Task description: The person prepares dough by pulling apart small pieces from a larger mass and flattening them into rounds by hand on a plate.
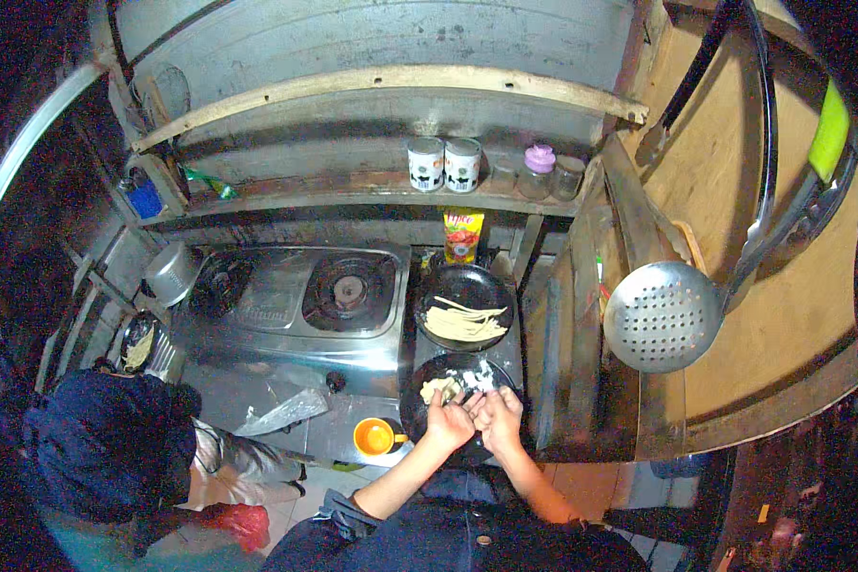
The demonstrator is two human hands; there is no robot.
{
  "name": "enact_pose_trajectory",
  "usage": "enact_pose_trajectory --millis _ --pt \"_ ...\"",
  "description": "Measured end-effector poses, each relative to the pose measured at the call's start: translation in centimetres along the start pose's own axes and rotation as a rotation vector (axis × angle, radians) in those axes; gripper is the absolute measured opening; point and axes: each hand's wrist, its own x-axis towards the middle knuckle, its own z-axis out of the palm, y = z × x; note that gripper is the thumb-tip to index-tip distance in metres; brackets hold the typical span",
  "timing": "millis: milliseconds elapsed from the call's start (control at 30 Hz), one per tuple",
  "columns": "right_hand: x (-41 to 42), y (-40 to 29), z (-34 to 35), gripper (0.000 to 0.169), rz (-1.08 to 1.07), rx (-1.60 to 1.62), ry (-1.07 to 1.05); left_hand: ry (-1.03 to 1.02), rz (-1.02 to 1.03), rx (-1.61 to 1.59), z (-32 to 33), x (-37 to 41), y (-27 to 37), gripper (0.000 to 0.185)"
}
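Observation:
Over a black plate (418, 382), my left hand (452, 426) is turned palm up, thumb apart from the fingers, and nothing shows on its palm. My right hand (500, 418) is beside it with curled fingers at the left fingertips; whether it pinches anything is hidden. On that plate, a lump of pale dough (440, 390) lies left of a patch of white powder (480, 377), likely flour. Just beyond, a second black plate (465, 279) bears a pile of thin pale dough strips (465, 324).
A steel two-burner gas stove (279, 293) is to the left, with a clear plastic bag (286, 413) and an orange mug (375, 436) in front. A person (114, 443) sits at far left. A perforated skimmer (661, 317) hangs right. Two cans (444, 164) stand on the shelf.

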Motion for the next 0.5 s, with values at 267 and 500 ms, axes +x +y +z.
enact_pose_trajectory --millis 267,500 --pt "-0.1 0.2 -0.2 0.024 0.139 0.056 0.177 0.105 -0.032 0.075 -0.7 0.3 -0.4 0.061" --pt "2.6 0.9 -4.8 0.058 0.341 0.285 0.050 0.146 0.012 0.483 -1.4 0.2 -0.3 0.040"
